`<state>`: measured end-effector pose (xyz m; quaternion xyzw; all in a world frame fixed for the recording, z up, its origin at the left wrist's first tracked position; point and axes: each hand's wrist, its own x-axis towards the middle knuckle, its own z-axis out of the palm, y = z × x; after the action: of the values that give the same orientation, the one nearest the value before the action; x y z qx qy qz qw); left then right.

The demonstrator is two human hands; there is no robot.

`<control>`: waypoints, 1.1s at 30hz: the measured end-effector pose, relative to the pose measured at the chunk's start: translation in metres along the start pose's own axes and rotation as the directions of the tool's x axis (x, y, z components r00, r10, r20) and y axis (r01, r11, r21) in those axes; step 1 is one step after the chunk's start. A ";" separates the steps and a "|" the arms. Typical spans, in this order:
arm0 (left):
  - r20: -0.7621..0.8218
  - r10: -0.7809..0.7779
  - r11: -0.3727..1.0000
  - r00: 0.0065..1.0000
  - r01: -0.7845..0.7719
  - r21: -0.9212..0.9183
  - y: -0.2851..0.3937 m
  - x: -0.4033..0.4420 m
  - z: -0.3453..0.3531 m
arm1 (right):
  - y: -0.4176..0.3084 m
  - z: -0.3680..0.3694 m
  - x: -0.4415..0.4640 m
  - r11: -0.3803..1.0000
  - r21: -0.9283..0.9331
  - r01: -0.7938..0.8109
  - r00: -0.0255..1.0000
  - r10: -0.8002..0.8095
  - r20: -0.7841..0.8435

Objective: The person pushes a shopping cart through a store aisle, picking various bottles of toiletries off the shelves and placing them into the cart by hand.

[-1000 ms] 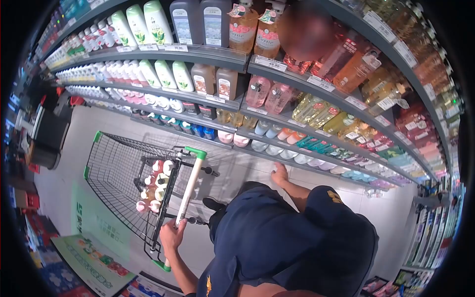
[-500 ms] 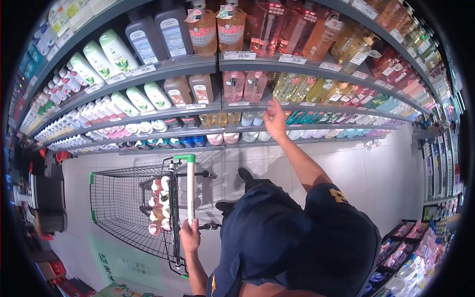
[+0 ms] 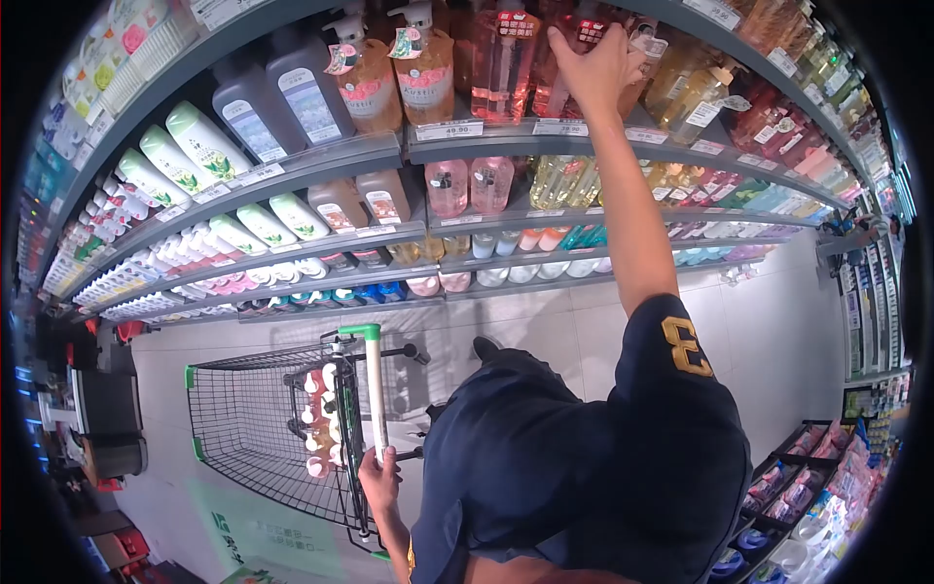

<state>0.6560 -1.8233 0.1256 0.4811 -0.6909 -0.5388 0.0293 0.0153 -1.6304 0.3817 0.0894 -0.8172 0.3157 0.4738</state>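
Observation:
My right hand (image 3: pixel 595 70) is raised to a shelf of bottles, in front of a red bottle (image 3: pixel 555 95) with a red and white label. Its thumb and fingers are spread; whether they touch the bottle is unclear. Another red bottle (image 3: pixel 500 73) stands just left of it, beside amber pump bottles (image 3: pixel 424 83). Lower left, my left hand (image 3: pixel 380 475) is closed round the pale handle (image 3: pixel 376 389) of a shopping cart (image 3: pixel 263 428). Several bottles with white caps (image 3: pixel 319 419) lie in the cart near its handle end.
Shelves (image 3: pixel 486 146) of bottles curve across the top and down the right side. White-and-green bottles (image 3: pixel 209 141) stand at the upper left. A dark display rack (image 3: pixel 778 487) with packets is at the lower right, and black counters (image 3: pixel 107 409) are at the far left.
My right hand has risen from beside my body, past the lower shelves, to the red bottles. My left hand has stayed on the cart handle. The view has shifted.

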 end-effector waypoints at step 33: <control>-0.012 0.346 0.814 0.938 -0.306 -0.494 0.152 0.020 0.044 | -0.070 -0.128 -0.110 0.275 0.947 -0.165 0.836 -0.470 0.282</control>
<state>0.5240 -1.8126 0.2151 0.3111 -0.6047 -0.7010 0.2147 0.1973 -1.6257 0.3660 0.5159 -0.5450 0.6506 0.1165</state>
